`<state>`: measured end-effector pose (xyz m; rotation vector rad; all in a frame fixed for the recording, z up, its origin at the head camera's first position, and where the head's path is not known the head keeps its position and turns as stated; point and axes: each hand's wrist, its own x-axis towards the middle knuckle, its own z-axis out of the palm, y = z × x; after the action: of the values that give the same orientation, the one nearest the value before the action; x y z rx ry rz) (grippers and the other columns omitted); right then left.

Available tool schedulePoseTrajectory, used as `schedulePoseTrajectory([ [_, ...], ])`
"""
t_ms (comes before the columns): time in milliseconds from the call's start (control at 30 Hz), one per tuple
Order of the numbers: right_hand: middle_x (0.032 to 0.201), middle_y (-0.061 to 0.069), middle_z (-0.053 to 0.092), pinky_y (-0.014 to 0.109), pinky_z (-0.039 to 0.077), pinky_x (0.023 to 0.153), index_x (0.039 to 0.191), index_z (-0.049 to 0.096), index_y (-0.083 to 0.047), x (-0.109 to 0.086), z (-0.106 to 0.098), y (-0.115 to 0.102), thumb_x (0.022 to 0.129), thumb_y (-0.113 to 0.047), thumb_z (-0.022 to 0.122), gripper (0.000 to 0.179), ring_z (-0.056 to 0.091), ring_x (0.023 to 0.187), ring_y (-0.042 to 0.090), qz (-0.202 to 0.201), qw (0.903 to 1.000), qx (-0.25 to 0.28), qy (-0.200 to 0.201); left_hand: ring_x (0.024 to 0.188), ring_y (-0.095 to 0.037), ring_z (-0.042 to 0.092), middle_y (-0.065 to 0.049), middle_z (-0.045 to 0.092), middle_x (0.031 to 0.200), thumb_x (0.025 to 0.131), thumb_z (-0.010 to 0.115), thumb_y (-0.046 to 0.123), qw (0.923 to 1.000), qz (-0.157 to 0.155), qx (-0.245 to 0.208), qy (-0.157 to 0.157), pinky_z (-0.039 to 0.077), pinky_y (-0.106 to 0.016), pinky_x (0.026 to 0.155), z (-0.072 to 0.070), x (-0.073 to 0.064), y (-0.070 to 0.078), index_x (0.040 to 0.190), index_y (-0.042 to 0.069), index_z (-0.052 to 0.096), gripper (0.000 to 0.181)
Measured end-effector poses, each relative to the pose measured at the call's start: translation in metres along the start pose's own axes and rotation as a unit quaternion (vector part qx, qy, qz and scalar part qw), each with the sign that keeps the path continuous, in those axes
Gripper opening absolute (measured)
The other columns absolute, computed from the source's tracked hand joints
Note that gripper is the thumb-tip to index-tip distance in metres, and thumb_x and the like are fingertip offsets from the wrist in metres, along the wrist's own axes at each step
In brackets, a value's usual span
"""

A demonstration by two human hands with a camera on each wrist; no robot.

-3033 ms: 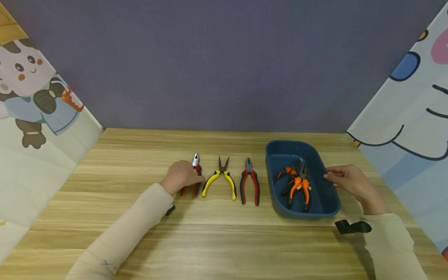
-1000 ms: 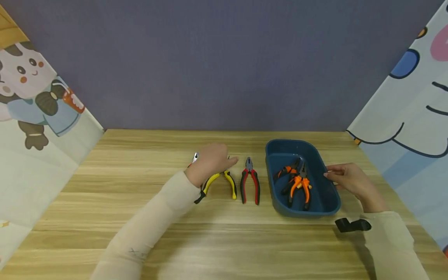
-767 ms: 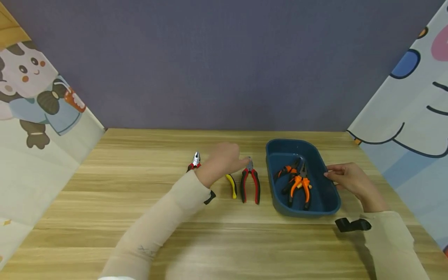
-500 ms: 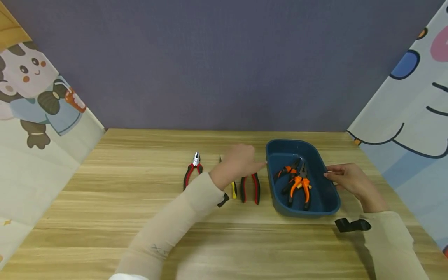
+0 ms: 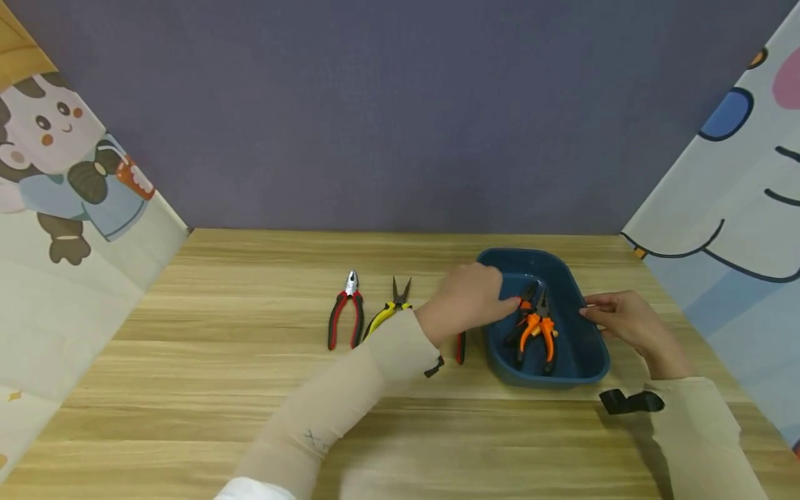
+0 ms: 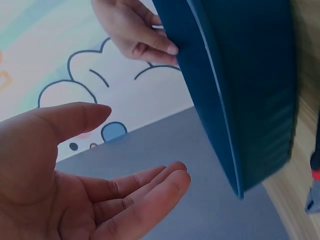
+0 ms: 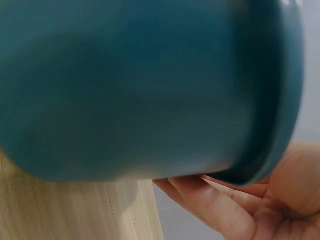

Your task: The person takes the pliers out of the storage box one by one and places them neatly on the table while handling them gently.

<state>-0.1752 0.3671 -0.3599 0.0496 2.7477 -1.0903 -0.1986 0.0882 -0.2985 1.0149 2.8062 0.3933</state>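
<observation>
My left hand (image 5: 465,298) hovers over the left edge of a blue plastic basin (image 5: 578,351), with its thumb toward the inside. The left wrist view shows its palm and relaxed fingers (image 6: 150,197) with nothing between them. On the basin's right side, my right hand (image 5: 631,330) pinches the rim, and the right wrist view has its fingers against the outer wall. Orange-handled pliers (image 5: 532,325) lie in the basin on top of black-and-orange pliers (image 5: 527,295), partly covered. A red-and-black pair of pliers (image 5: 461,347) lies mostly hidden beneath my left hand and forearm.
On the wooden table (image 5: 250,312), left of the basin, lie silver-headed pliers (image 5: 351,288) with red-and-black handles and yellow-handled long-nose pliers (image 5: 398,300), partly behind my left sleeve. A grey-blue panel (image 5: 400,125) stands along the back, with cartoon-printed sides.
My left hand has moved right, from the leftmost pliers past the yellow ones to the basin's left edge, carrying nothing. My right hand stays at the rim, and the basin has barely shifted.
</observation>
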Motion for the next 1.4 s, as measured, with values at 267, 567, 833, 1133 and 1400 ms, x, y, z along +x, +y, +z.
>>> schedulePoseTrajectory([
  [267,0.118,0.036,0.055,0.035,0.055,0.069,0.128,0.042,0.020,-0.002,-0.001,0.001,0.097,-0.018,0.053,0.050,0.067,0.088,0.026,-0.006,1.0000,0.005,-0.002,0.036,-0.007,0.023,0.006,0.025,0.044,0.094,0.052,0.045,0.9996,0.011,0.024,-0.001,0.022,-0.019,0.037,0.016,0.010,0.017,0.050,0.017,0.038,0.054],
  [567,0.119,0.036,0.054,0.037,0.055,0.070,0.129,0.042,0.019,-0.002,-0.001,0.003,0.098,-0.020,0.052,0.051,0.064,0.095,0.034,0.004,1.0000,-0.006,0.003,0.034,-0.007,0.031,0.006,0.032,0.042,0.095,0.054,0.040,0.9994,0.030,-0.015,-0.005,0.026,-0.018,0.037,0.028,0.014,0.031,0.049,0.017,0.044,0.052],
  [833,0.118,0.035,0.054,0.037,0.055,0.070,0.129,0.042,0.020,-0.002,-0.001,0.001,0.097,-0.020,0.052,0.052,0.065,0.091,0.030,0.003,1.0000,-0.003,0.003,0.037,-0.006,0.036,0.007,0.037,0.045,0.092,0.055,0.048,0.9997,-0.001,0.013,-0.020,0.030,-0.019,0.038,0.042,0.020,0.043,0.052,0.018,0.050,0.050],
  [1133,0.117,0.035,0.056,0.036,0.055,0.068,0.128,0.042,0.021,-0.001,-0.002,0.000,0.097,-0.017,0.052,0.050,0.066,0.088,0.025,-0.001,1.0000,0.004,0.003,0.070,-0.010,0.055,0.006,0.058,0.086,0.085,0.059,0.057,0.9961,-0.052,0.056,-0.044,0.043,-0.023,0.051,0.063,0.029,0.054,0.090,0.020,0.065,0.038],
  [1400,0.119,0.036,0.054,0.037,0.055,0.069,0.129,0.042,0.020,0.000,0.000,-0.001,0.097,-0.020,0.052,0.052,0.066,0.091,0.029,0.000,1.0000,0.003,0.002,0.104,-0.015,0.050,0.001,0.052,0.123,0.083,0.055,0.064,0.9908,-0.070,0.106,-0.048,0.048,-0.024,0.072,0.076,0.032,0.058,0.123,0.016,0.057,0.062],
])
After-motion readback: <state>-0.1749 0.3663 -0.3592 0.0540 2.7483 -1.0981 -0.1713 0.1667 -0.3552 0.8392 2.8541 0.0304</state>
